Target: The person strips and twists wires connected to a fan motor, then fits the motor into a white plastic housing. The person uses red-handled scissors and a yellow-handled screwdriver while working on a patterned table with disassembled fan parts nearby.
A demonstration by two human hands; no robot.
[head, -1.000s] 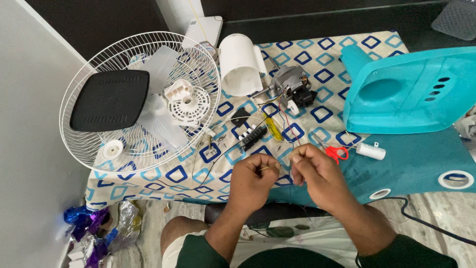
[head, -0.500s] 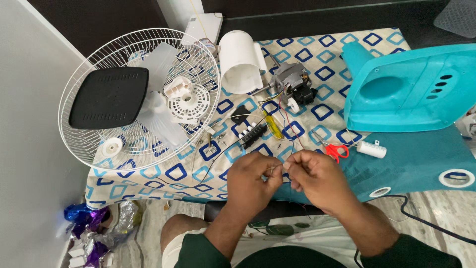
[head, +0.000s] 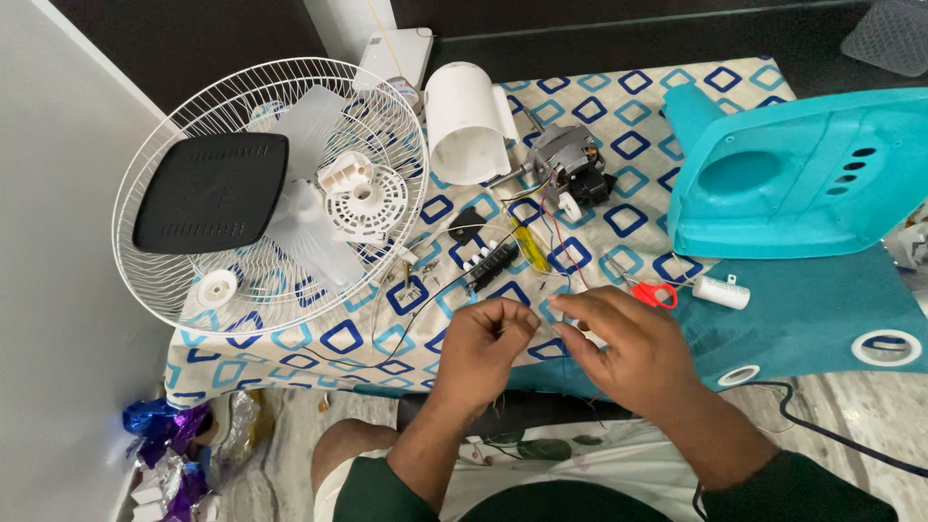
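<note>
My left hand point(head: 488, 346) and my right hand point(head: 623, 350) are close together over the near edge of the patterned cloth point(head: 619, 130). Both pinch thin wires point(head: 541, 314) between fingertips; the strands run up to a black switch block point(head: 490, 266) and a small grey fan motor point(head: 565, 166). A yellow-handled screwdriver point(head: 527, 242) lies between the motor and my hands. Small red-handled scissors point(head: 657, 293) and a white cylindrical capacitor point(head: 720, 291) lie just right of my right hand.
A white wire fan grille point(head: 184, 280) at left holds a black pad point(head: 211, 191), white blades and plastic fan parts. A white cylindrical cover point(head: 466, 121) stands at the back. A teal plastic fan housing point(head: 802, 179) fills the right. Shiny wrappers point(head: 159, 430) lie on the floor.
Both hands stayed at the cloth's near edge, fingers working the wires; the right hand shifted slightly toward the left hand. Everything else is unmoved.
</note>
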